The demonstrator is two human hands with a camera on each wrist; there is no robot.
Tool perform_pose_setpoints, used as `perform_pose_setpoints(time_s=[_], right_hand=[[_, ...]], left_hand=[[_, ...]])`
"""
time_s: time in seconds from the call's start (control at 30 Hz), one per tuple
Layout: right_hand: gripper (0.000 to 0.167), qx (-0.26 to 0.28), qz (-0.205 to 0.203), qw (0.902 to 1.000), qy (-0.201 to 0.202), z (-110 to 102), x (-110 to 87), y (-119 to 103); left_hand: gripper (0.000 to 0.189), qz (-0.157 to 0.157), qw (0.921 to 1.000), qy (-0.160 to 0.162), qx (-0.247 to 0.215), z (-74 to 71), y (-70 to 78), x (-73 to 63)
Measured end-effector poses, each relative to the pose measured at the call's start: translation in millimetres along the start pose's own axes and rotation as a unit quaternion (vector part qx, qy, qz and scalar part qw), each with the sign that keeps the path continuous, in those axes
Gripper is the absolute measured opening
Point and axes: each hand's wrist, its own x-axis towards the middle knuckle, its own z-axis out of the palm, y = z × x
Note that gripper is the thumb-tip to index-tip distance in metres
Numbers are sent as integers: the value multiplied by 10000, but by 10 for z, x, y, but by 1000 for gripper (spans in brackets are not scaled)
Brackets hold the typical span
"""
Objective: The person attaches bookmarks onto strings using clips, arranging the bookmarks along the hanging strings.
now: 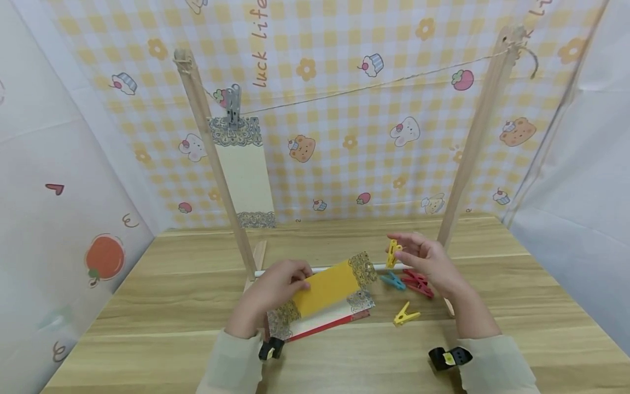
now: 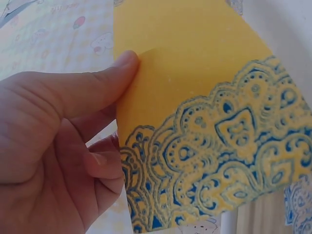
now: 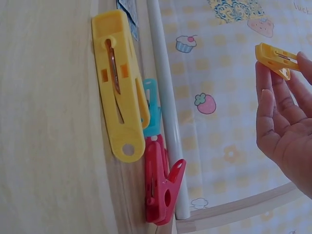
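Observation:
My left hand [image 1: 278, 287] pinches a yellow card [image 1: 327, 287] by its long edge, thumb on the face. Both ends of this card bear a dark lace pattern. Below it lie a cream card [image 1: 322, 316] and a red card [image 1: 325, 328], partly covered by it. In my right hand [image 1: 433, 265] a yellow clothespin [image 3: 275, 59] is held between thumb and fingers, above the table. Close under that hand are a blue clothespin [image 1: 392, 280] and red clothespins [image 1: 418, 284]. A second yellow clothespin [image 1: 406, 314] lies nearer to me.
Twine [image 1: 354, 91] runs between a left wooden post [image 1: 216, 158] and a right wooden post [image 1: 474, 137]. A grey clothespin [image 1: 233, 106] holds a cream patterned card [image 1: 244, 178] at the twine's left end. A white rod [image 1: 381, 267] joins the posts low down.

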Motion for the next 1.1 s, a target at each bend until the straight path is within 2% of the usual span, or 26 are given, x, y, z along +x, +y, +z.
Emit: perform_pose_setpoints(time_s=[0.17, 0.3, 0.57, 0.83, 0.9, 1.1], right_hand=[[54, -163, 220, 9995, 177, -2, -19, -71], [53, -264, 232, 9990, 289, 9, -29, -132], [50, -17, -37, 9989, 458, 64, -54, -285], [43, 306, -448, 9980, 332, 156, -93, -403], [42, 274, -545, 9977, 290, 179, -96, -419], [42, 216, -730, 9969, 180, 240, -90, -453]], left_hand=[[4, 117, 9998, 147, 33, -36, 2, -9], [5, 104, 9996, 267, -28, -57, 9, -20], [7, 46, 9983, 571, -145, -97, 30, -40], [8, -110, 9938, 1070, -272, -126, 55, -65], [9, -60, 9929, 1139, -326, -137, 47, -64], [10, 388, 9887, 1375, -449, -173, -5, -41]])
